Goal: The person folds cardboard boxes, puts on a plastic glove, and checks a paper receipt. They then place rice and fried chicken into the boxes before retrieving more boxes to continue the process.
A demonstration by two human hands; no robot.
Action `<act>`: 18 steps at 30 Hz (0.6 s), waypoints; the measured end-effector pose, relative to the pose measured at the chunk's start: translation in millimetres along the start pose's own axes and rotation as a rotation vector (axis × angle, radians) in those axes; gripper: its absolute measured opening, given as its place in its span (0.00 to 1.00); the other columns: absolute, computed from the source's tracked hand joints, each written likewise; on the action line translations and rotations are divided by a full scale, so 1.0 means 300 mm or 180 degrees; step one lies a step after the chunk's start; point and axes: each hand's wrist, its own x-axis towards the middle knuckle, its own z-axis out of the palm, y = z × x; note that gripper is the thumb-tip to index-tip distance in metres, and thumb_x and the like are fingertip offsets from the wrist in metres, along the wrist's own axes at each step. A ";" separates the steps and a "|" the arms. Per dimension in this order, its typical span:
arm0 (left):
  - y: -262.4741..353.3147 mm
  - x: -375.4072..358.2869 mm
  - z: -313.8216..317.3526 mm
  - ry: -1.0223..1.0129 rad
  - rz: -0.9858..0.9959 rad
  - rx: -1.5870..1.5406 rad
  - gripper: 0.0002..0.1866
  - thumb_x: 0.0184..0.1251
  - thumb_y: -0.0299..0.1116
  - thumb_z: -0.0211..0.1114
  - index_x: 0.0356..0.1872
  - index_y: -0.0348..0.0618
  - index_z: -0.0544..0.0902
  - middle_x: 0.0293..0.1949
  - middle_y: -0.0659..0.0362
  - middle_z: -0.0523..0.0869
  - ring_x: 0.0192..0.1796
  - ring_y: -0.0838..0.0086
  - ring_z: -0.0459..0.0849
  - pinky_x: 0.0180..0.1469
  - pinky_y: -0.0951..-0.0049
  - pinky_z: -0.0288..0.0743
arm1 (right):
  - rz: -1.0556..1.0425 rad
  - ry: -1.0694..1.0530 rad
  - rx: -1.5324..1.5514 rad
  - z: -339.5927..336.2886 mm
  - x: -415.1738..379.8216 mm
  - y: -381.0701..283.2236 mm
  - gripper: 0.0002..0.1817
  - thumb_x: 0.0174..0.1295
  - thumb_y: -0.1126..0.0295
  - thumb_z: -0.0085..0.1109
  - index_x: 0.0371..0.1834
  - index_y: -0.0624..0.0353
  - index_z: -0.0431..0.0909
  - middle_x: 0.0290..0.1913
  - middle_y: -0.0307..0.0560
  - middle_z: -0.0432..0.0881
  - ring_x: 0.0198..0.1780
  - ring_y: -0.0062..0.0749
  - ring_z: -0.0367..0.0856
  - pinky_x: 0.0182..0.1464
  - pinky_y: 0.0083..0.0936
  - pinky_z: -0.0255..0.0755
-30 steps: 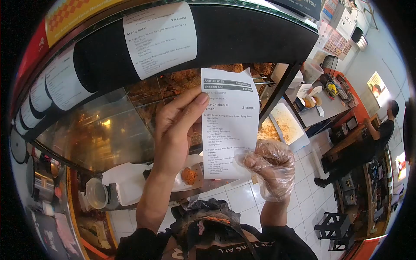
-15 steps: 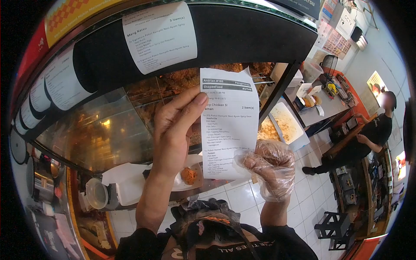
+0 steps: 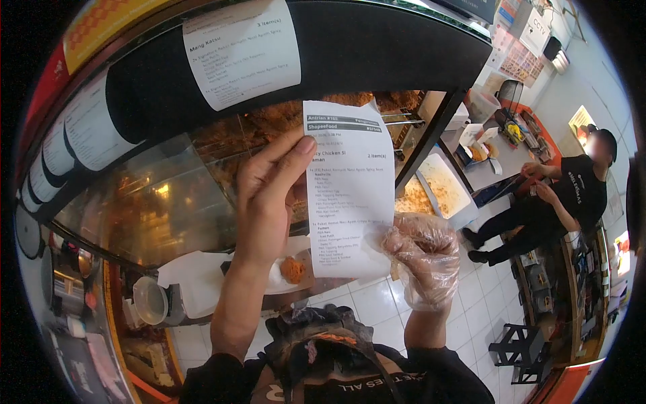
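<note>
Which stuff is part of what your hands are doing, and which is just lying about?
Part of the job:
printed slip
left hand, gripping it
gloved right hand, at its edge

Probably just lying about:
black stool
clear tub

A fried-food shop, apparently: warming cabinet [image 3: 145,202], order slips [image 3: 243,55], tiled floor [image 3: 377,303].
</note>
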 end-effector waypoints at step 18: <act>-0.009 0.003 -0.002 -0.0076 0.0039 0.0027 0.17 0.82 0.35 0.58 0.61 0.36 0.85 0.45 0.56 0.92 0.42 0.80 0.91 0.44 0.78 0.87 | -0.0247 -0.0316 -0.0069 -0.044 0.013 0.032 0.14 0.60 0.75 0.75 0.48 0.69 0.89 0.42 0.54 0.91 0.43 0.32 0.90 0.49 0.29 0.83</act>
